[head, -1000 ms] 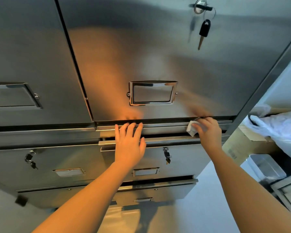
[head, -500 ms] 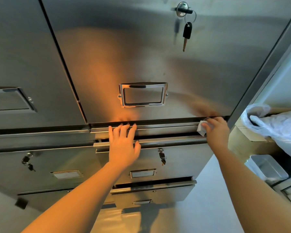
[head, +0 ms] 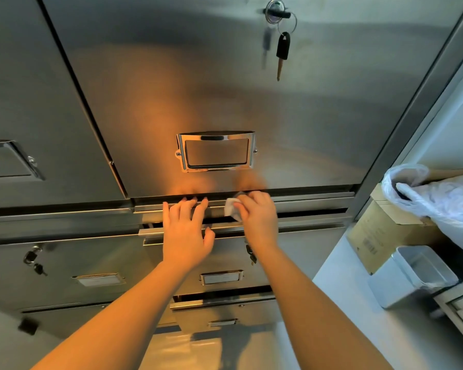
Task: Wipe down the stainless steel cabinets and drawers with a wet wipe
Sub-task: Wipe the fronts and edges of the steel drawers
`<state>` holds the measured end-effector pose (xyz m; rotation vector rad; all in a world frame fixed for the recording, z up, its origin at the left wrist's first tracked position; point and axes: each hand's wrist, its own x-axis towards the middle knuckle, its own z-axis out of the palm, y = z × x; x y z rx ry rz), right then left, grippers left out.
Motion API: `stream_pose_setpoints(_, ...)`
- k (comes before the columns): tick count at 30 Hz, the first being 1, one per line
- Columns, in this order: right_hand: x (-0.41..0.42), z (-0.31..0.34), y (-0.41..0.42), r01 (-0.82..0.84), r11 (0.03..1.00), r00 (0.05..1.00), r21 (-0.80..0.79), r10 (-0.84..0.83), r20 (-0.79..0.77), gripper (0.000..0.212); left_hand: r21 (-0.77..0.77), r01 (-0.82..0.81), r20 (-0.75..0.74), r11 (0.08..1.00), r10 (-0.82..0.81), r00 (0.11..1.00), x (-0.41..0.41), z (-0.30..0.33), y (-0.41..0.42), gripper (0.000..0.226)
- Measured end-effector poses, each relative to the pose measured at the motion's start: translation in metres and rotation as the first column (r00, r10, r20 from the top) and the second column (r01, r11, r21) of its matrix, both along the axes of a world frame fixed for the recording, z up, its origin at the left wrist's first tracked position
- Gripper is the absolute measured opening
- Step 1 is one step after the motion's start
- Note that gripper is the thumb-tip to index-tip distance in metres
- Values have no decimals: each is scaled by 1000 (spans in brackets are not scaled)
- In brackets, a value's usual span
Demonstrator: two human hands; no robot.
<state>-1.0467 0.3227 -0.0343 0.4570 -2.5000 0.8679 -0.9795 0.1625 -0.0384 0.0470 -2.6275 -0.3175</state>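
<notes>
Head view: I see my right hand [head: 258, 217] pinching a small white folded wet wipe [head: 231, 208] against the recessed handle strip under the large stainless steel drawer front [head: 225, 102]. My left hand [head: 186, 233], fingers straight, rests just beside it. A small grey plastic bin [head: 412, 279] stands at right, contents indiscernible.

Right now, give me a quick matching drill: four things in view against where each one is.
Things:
1. wipe
2. key
3. left hand
4. bin

Places:
A. hanging from the lock on the big door
B. on the floor to the right of the cabinet
C. pinched in the right hand at the drawer rim
D. flat on the drawer's top edge

Pairs: 1-C, 2-A, 3-D, 4-B
</notes>
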Motion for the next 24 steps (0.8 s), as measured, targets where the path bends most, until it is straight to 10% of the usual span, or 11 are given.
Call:
stream_pose_setpoints(12,-50,12,186,240,971,960,-15,-235,151,21,12,-11,51,1000,10,999,1,1,1,61)
stream_pose_setpoints(24,4,5,11,68,996,997,-53,-66,30,14,-27,-8,119,1000,11,993,1,0,-2,72)
